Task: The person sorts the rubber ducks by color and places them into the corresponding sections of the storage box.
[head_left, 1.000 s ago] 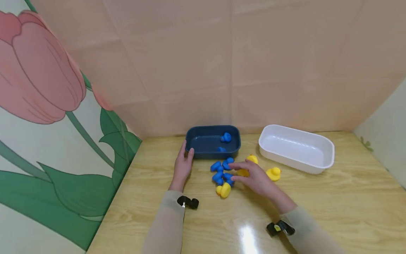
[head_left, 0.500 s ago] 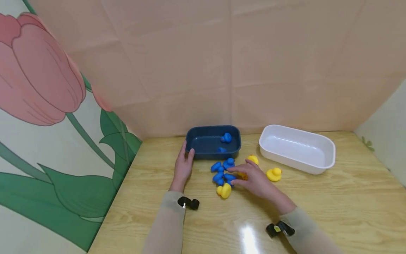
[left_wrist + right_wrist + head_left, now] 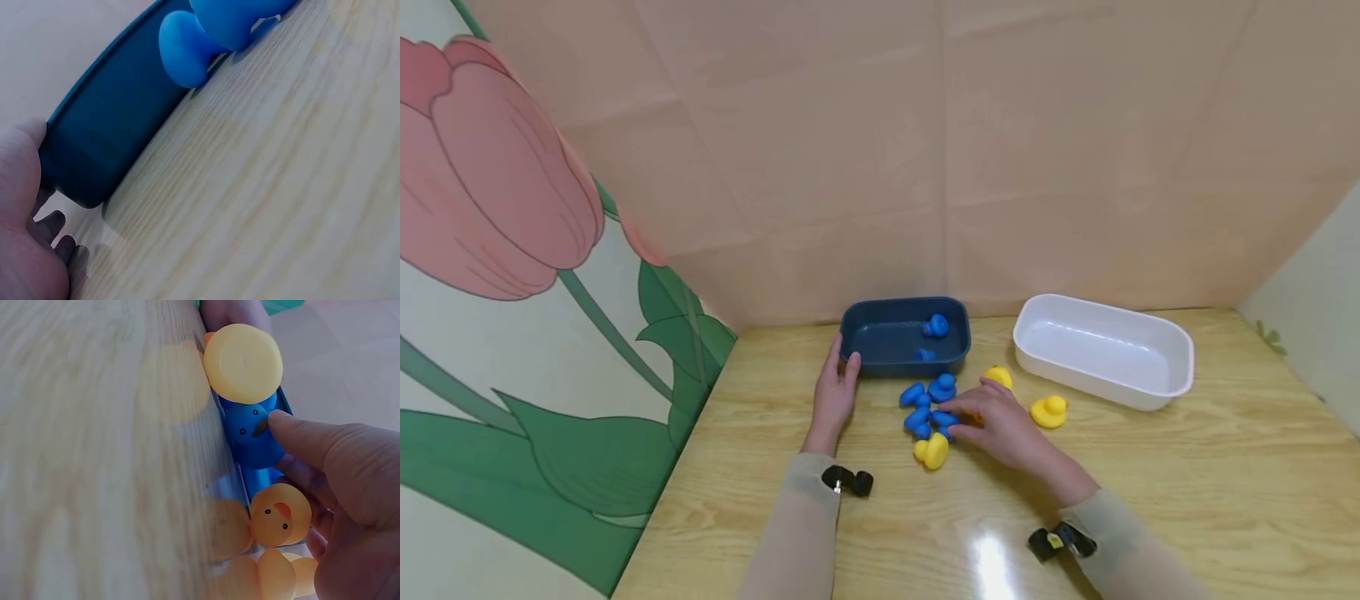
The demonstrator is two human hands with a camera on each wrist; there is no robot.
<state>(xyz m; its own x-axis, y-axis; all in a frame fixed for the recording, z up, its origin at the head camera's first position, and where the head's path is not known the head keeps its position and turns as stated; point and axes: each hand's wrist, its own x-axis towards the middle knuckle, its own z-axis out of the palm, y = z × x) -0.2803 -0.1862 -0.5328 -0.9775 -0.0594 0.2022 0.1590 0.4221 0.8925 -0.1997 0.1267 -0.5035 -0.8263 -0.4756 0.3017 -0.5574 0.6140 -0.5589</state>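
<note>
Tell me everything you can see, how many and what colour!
Table: one, light wood, in front.
Dark tray: one, navy, back middle.
White tray: one, white, back right.
Blue ducks: six, blue, two in dark tray, four on table.
Yellow ducks: at least three, yellow, on table.
Sheet: one, pink, behind.
Flower picture: one, pink and green, left.
Wall: one, whitish, right.
Wrist cameras: two, black, on wrists.
Sleeves: two, beige, on arms.
Left hand: one, touching dark tray.
Right hand: one, pinching blue duck.
</note>
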